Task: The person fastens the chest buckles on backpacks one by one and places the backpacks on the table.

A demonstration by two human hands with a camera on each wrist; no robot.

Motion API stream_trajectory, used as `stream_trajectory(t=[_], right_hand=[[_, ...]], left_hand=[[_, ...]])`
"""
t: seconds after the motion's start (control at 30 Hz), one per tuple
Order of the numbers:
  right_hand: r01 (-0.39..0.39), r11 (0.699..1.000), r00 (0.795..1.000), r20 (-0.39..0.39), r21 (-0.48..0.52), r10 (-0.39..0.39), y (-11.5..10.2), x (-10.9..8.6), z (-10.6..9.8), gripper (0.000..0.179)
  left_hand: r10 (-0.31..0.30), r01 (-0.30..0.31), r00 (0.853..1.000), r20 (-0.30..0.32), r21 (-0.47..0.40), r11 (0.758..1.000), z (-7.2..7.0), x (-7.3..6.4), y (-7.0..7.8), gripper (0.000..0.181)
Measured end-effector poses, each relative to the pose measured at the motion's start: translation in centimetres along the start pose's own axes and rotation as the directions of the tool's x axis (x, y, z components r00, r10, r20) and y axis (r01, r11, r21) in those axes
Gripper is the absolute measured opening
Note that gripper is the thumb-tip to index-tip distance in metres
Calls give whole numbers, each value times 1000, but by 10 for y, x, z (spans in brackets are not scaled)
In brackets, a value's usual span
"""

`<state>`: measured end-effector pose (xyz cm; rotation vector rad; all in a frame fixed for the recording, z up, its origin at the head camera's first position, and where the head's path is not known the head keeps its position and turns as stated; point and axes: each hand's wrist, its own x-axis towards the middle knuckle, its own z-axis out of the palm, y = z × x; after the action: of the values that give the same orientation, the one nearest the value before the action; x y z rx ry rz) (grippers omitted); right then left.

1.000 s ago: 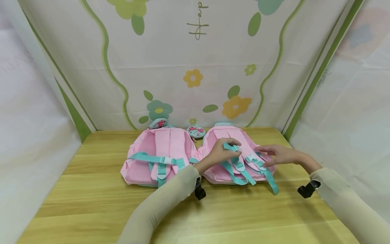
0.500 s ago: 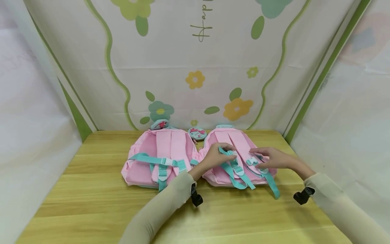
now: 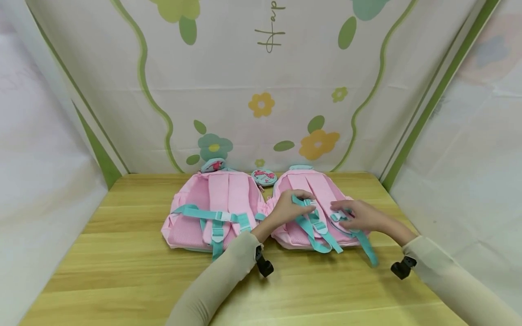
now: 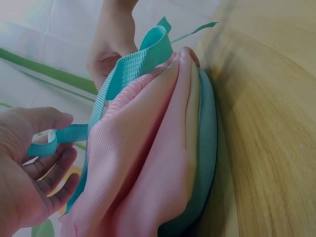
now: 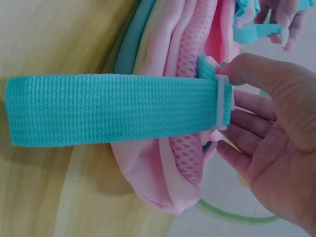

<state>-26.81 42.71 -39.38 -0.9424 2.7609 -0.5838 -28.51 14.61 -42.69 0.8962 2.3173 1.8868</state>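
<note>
Two pink backpacks lie side by side, strap side up: a left backpack [image 3: 193, 226] and a right backpack [image 3: 293, 237]. My left hand [image 3: 287, 210] pinches a teal strap with a white buckle [image 3: 310, 203] above the right backpack. In the left wrist view, that teal strap [image 4: 71, 133] runs between thumb and fingers. My right hand [image 3: 360, 217] is at another white buckle [image 3: 337, 216] on the same backpack, its thumb and fingers apart around it. The right wrist view shows its thumb beside a pale strap slider [image 5: 221, 101], with a wide teal strap end [image 5: 98, 109] hanging out.
Fastened across the left backpack is a teal chest strap [image 3: 204, 213]. A round teal pouch with a pink picture [image 3: 264, 176] lies between the bags at the back. A flower-printed cloth [image 3: 228, 68] stands behind the wooden table [image 3: 122, 271], with pale side walls.
My left hand has shifted slightly left and down with its strap and buckle. The right hand has moved left and down, bringing its fingers around the other buckle.
</note>
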Motion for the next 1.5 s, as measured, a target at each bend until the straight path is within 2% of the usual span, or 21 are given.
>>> stream_trajectory(t=[0.2, 0.37, 0.57, 0.97, 1.5], right_hand=[[-5, 1000, 999, -37, 23, 6, -1, 0, 6, 39], [-14, 997, 997, -70, 73, 19, 0, -2, 11, 35], [-35, 996, 993, -111, 82, 44, 3, -2, 18, 31], [-75, 994, 989, -118, 79, 84, 3, 1, 18, 18], [-90, 996, 988, -128, -7, 88, -5, 6, 10, 28]], left_hand=[[-6, 6, 1000, -18, -7, 1000, 1, 2, 3, 27], [8, -8, 1000, -26, -12, 1000, 4, 3, 2, 26], [31, -31, 999, -26, -16, 999, 8, 3, -1, 26], [70, -69, 997, -18, 16, 997, 13, 2, -5, 25], [49, -49, 998, -29, 9, 999, 10, 0, -7, 27]])
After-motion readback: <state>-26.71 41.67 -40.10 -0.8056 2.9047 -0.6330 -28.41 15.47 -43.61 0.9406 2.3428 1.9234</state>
